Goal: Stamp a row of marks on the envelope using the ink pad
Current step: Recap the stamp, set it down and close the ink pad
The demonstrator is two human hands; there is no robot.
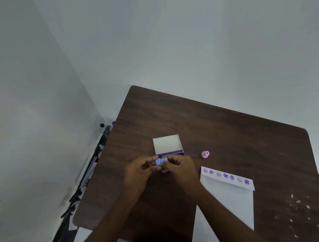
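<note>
Fingers of left hand [139,171] and right hand [179,166] are clamped on a blue stamp [161,161] — held before the open ink pad [168,145], left of the marked envelope [231,200].

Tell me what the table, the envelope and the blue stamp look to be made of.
Table: dark brown wood or wood-look laminate, matte, with visible grain streaks.
Envelope: white paper, matte, with a crisp fold under the row of purple marks.
Blue stamp: probably moulded plastic, smooth and evenly coloured; mostly hidden between both hands.
</note>
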